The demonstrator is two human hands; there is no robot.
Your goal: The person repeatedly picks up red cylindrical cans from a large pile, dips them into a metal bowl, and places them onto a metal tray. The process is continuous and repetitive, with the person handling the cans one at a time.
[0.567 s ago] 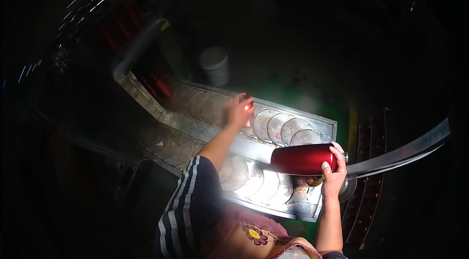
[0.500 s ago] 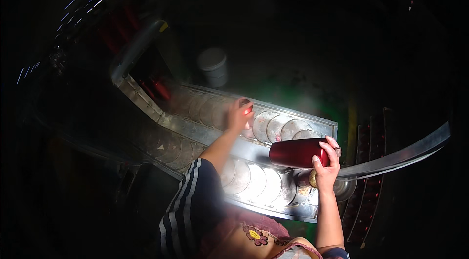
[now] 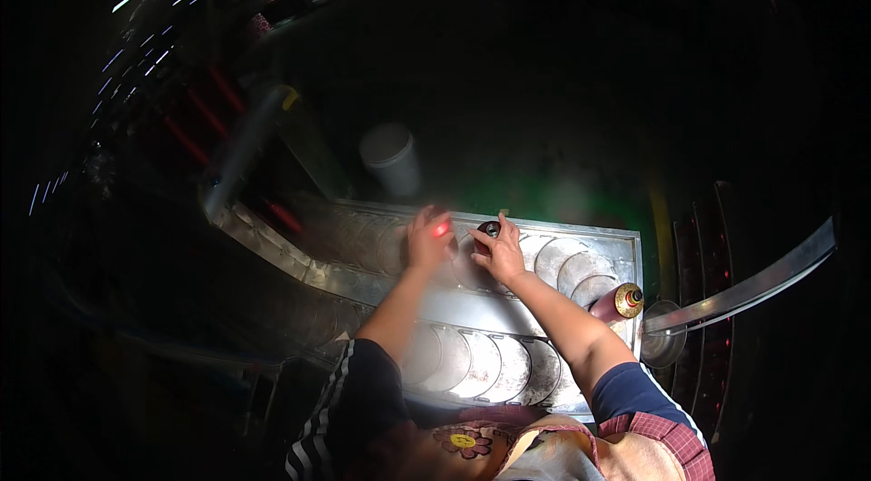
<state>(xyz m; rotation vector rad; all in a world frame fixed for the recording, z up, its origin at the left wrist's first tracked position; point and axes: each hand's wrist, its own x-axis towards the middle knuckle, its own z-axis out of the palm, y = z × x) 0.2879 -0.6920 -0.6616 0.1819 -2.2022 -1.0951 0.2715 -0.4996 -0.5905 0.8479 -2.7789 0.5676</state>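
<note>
Mid-frame: left hand, blurred, clasps red bottle; right hand clasps dark bottle over conveyor. Looks like positioning; next calls for upright release.

The left hand and right hand are bare, as are the forearms, up to short dark navy sleeves; the left sleeve carries several white stripes, and the right sleeve has white striping along its outer side; over the chest lies a tan apron edged with maroon checked trim; on its front sits a dark-petalled flower motif with a round yellow centre; a paler, greyish panel shows beside it.
</note>
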